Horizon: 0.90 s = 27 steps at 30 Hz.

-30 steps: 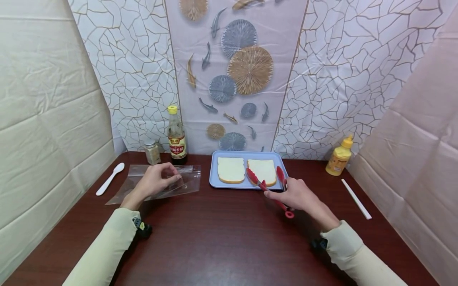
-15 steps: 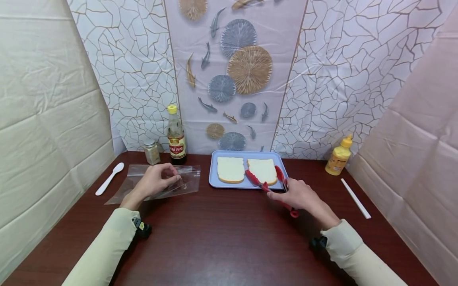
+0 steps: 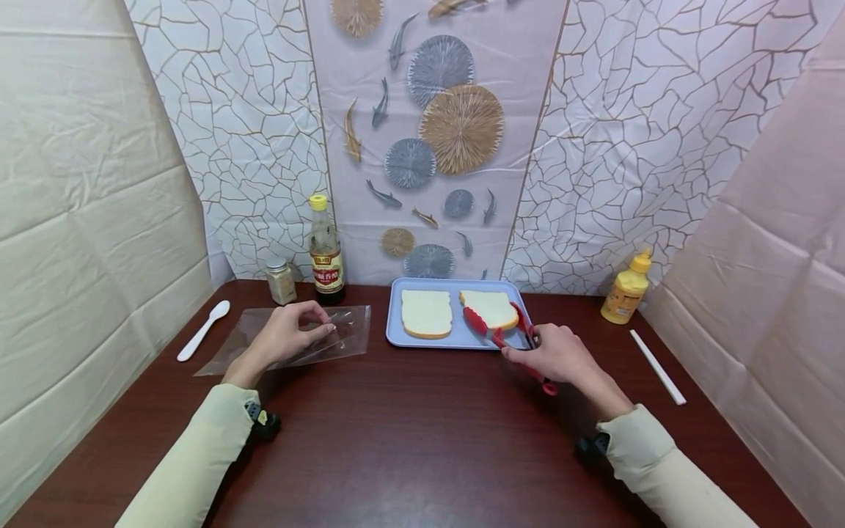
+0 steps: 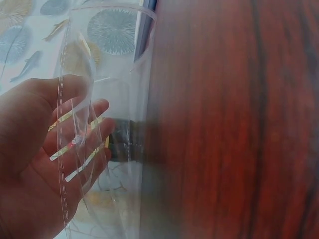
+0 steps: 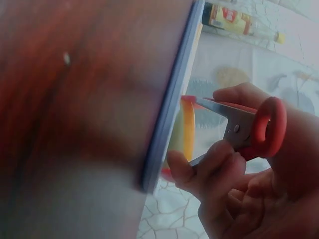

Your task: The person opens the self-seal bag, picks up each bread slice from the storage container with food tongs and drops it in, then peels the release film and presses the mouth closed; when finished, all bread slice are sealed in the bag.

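On the dark wooden table (image 3: 409, 433), our right hand (image 3: 557, 356) squeezes red tongs (image 3: 505, 334) onto the bread slice (image 3: 490, 308) lifted at the blue tray's (image 3: 422, 343) three o'clock; our left hand (image 3: 284, 337) pinches the clear bag (image 3: 343, 334) at nine o'clock.

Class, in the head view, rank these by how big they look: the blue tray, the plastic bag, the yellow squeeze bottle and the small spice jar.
1. Plastic bag and blue tray: similar spread, too close to rank.
2. Yellow squeeze bottle.
3. Small spice jar.

The left hand covers part of the bag, so its full extent is unsure.

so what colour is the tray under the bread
Light blue tray, clearest in the head view.
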{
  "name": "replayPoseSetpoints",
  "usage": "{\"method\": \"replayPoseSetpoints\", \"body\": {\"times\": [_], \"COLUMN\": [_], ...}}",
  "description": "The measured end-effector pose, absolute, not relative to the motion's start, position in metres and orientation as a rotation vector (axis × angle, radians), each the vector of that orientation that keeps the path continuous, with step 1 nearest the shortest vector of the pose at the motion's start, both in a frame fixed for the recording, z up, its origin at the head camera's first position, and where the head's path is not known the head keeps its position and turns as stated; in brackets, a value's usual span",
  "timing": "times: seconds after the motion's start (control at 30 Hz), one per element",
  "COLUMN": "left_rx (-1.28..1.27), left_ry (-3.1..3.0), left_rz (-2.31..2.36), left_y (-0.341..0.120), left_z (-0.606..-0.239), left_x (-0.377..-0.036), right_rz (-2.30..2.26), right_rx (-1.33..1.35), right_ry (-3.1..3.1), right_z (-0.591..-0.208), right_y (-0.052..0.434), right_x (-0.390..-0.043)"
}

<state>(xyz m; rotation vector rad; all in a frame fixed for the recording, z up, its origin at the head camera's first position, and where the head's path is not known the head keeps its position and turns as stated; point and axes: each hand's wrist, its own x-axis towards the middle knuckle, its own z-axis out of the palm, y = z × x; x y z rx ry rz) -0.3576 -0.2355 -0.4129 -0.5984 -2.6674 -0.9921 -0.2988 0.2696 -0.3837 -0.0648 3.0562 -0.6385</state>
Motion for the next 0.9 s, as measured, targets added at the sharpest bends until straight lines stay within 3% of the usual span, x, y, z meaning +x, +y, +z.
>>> {"method": "replayPoseSetpoints", "body": {"times": [0.7, 0.9], "left_rx": [-0.607, -0.598], "left_ry": [-2.668, -2.67], "left_rz": [-1.006, -1.025], "left_y": [-0.236, -0.236], "left_z": [-0.414, -0.414], "left_x": [-0.359, -0.358], "right_rz": [-0.733, -0.746], "right_rx": [-0.165, -0.302], "right_ry": [3.048, 3.09], "right_z": [-0.383, -0.381], "right_y": [0.301, 0.306], "right_x": [-0.307, -0.307]}}
